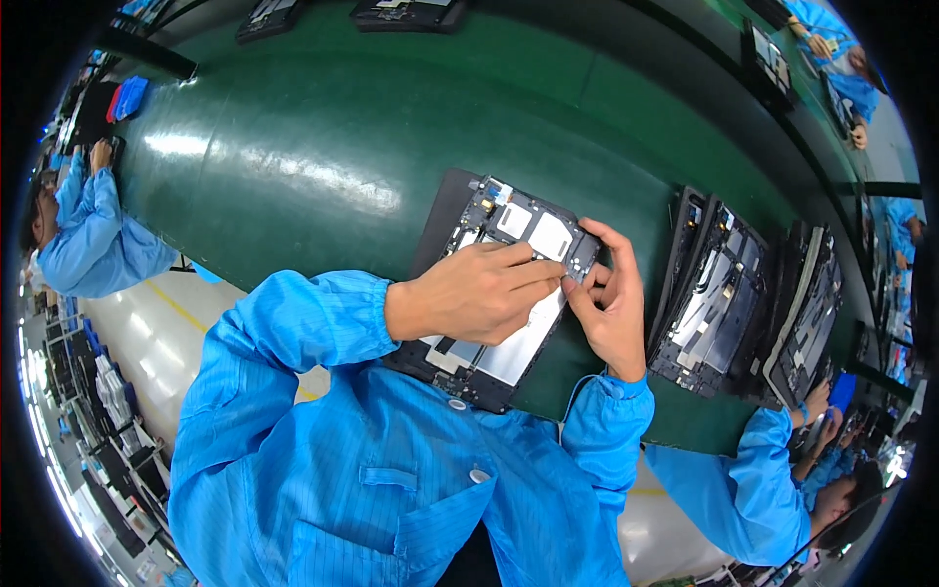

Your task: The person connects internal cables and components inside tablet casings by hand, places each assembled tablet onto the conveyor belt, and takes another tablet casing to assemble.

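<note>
An opened tablet [518,352] lies tilted in front of me, its circuit boards and silver battery plates bare. Under it, a dark flat pad [437,227] sticks out at the left side. My left hand [479,292] reaches across the tablet, fingers bent and drawn together near its right edge; whatever they pinch is too small or hidden. At the upper right corner, my right hand [614,303] grips the tablet's edge, forefinger on the corner and thumb close to the left fingertips.
Several similar opened tablets [712,293] stand leaning in dark trays to the right on the green table [293,127]. More dark devices [409,14] lie at the far edge. Co-workers in blue sit at left [108,240] and right [773,479].
</note>
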`<state>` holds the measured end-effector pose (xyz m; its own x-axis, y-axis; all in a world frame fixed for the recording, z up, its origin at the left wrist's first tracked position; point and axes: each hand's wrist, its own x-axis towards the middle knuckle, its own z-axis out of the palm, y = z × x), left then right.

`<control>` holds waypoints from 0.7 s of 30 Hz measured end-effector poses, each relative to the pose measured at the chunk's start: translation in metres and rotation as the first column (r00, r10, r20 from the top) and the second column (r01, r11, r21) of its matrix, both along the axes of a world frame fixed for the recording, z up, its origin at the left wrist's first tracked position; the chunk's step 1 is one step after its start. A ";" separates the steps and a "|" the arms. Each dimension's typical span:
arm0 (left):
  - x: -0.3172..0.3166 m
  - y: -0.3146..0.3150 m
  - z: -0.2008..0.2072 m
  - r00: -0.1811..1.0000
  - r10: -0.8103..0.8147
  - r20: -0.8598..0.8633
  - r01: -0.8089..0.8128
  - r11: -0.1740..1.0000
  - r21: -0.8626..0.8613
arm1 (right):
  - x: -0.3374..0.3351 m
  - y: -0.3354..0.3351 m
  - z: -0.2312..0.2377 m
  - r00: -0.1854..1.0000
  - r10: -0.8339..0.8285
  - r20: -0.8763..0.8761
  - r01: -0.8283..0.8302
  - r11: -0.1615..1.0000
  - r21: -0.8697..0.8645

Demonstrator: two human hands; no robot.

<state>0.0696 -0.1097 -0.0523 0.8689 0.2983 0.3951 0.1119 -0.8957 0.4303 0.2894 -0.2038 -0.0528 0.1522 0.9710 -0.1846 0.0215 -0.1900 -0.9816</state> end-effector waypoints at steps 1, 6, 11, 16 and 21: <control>0.000 -0.001 0.000 1.000 0.004 0.000 -0.004 1.000 -0.001 | 0.000 0.000 0.000 1.000 0.005 0.005 -0.005 1.000 0.004; -0.001 -0.002 0.001 1.000 0.008 0.009 -0.008 1.000 0.009 | -0.004 0.001 0.001 1.000 -0.003 -0.019 0.003 1.000 0.030; -0.001 -0.001 -0.001 1.000 0.007 0.014 -0.008 0.999 0.036 | -0.002 0.003 0.004 1.000 0.010 -0.023 -0.011 1.000 -0.028; -0.001 -0.001 -0.003 1.000 0.006 0.008 -0.007 0.999 0.040 | -0.002 0.006 0.007 0.998 0.024 -0.054 -0.026 0.999 -0.038; -0.002 -0.002 -0.003 1.000 0.011 -0.002 -0.010 0.999 0.036 | 0.000 0.005 0.007 0.999 0.025 -0.042 -0.028 0.998 -0.056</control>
<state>0.0679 -0.1116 -0.0555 0.8666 0.2931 0.4039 0.1223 -0.9094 0.3976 0.2896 -0.1987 -0.0459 0.1175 0.9625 -0.2446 -0.0134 -0.2448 -0.9695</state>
